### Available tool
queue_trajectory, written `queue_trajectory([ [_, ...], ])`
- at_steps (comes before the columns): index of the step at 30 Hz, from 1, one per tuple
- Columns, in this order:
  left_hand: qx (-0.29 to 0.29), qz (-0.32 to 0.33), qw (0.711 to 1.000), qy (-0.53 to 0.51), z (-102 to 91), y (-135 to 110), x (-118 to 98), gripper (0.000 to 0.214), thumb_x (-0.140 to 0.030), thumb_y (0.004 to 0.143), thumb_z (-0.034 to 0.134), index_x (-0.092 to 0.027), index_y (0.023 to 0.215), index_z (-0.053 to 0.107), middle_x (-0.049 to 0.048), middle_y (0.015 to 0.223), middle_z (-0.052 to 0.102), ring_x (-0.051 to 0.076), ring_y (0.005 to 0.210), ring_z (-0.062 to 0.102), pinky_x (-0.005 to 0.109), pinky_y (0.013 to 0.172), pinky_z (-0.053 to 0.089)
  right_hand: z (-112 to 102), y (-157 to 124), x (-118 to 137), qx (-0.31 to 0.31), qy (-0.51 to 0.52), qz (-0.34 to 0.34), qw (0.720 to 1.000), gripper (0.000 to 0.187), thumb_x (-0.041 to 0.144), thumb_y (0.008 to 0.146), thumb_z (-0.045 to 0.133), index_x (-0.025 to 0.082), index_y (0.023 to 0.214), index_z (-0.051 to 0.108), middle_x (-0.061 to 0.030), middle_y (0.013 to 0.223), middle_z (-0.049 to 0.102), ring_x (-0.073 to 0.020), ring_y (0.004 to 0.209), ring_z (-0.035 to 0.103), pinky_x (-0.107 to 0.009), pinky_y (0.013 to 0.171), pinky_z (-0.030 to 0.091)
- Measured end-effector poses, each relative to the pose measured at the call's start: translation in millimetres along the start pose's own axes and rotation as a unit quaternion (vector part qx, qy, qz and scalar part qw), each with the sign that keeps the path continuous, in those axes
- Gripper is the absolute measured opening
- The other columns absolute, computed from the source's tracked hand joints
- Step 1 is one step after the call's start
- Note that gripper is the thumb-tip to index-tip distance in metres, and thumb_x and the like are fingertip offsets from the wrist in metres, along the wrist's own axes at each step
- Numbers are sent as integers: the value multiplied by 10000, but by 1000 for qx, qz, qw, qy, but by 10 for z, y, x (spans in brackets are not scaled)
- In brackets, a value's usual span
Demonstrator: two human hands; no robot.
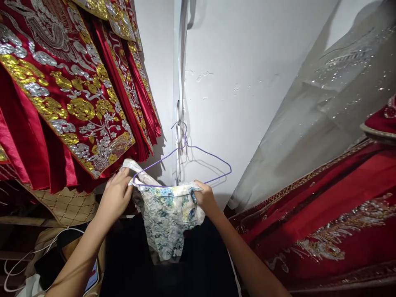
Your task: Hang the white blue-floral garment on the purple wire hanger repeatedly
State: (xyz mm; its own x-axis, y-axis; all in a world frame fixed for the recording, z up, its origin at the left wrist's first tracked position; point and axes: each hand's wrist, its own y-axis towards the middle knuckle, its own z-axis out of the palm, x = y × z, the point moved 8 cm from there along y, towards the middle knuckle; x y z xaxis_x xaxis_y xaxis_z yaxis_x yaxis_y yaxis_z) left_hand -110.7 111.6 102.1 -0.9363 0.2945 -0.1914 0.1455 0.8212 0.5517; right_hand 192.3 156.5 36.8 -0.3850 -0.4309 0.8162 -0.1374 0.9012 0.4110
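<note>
A purple wire hanger [198, 154] hangs by its hook from a white cable on the wall. Over its lower bar lies a small floral cloth [165, 218], white with blue and yellow flowers, draped downward. My left hand [116, 194] pinches the cloth's left corner by the hanger's left end. At the cloth's right edge, my right hand [204, 197] grips the fabric just under the hanger's bar. Both hands are closed on the fabric.
Red garments with gold and silver embroidery [71, 90] hang at the upper left. More red embroidered fabric [324, 214] and a sheer sequinned veil [328, 95] fill the right. A white wall [235, 62] is behind. A woven basket [68, 206] and white cords [18, 264] sit lower left.
</note>
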Motion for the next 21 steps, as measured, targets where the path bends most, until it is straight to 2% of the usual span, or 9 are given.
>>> queue_trajectory([
  [2,-57,21,997,-40,-236,43,-90,226,-242,910,400,-183,898,618,145,1518,453,309,1421,401,523,1166,338,57,-20,16,-6,13,4,1000,109,222,750,418,234,668,347,38,623,377,-143,613,343,-259,602,324],
  [5,-113,42,990,-75,-452,-47,-138,127,-235,888,461,-206,825,567,113,1436,548,282,1365,477,483,1184,338,64,-32,1,-5,13,18,1000,104,209,753,418,232,670,361,36,625,389,-144,616,354,-257,609,330],
  [9,-118,65,988,-80,-513,-189,-201,114,-225,854,533,-202,743,536,120,1336,619,289,1278,557,483,1177,350,-13,-3,-66,-21,9,17,1000,141,213,757,443,230,647,356,40,614,381,-141,612,360,-258,604,323],
  [12,-119,56,985,-110,-548,-82,-314,112,-228,879,525,-191,786,574,122,1376,592,284,1313,530,467,1186,332,91,-14,-138,-20,31,41,998,95,236,754,449,222,659,453,29,618,463,-152,623,432,-257,610,358],
  [14,-106,43,983,-145,-547,114,-420,157,-247,913,488,-186,819,597,113,1402,576,275,1344,500,441,1170,349,264,-48,-135,0,64,61,996,118,242,748,440,213,720,552,6,681,570,-176,683,518,-265,649,409],
  [17,-39,17,985,-169,-407,478,-579,218,-304,944,453,-192,946,640,94,1316,642,269,1238,584,414,1063,448,479,-108,-48,15,105,80,991,200,231,725,440,210,801,624,-17,785,660,-203,771,586,-282,708,454],
  [19,3,-3,986,-167,-267,667,-635,304,-344,944,468,-212,1173,618,81,1216,694,262,1105,651,394,958,503,512,-128,21,22,115,91,989,222,229,723,442,208,818,641,-17,793,673,-203,775,596,-280,704,463],
  [21,13,-2,984,-178,-160,783,-665,393,-339,948,457,-224,1306,572,72,1164,715,250,1049,669,367,912,514,434,-128,101,40,118,86,988,261,216,718,431,200,841,661,-15,794,677,-201,784,605,-277,705,472],
])
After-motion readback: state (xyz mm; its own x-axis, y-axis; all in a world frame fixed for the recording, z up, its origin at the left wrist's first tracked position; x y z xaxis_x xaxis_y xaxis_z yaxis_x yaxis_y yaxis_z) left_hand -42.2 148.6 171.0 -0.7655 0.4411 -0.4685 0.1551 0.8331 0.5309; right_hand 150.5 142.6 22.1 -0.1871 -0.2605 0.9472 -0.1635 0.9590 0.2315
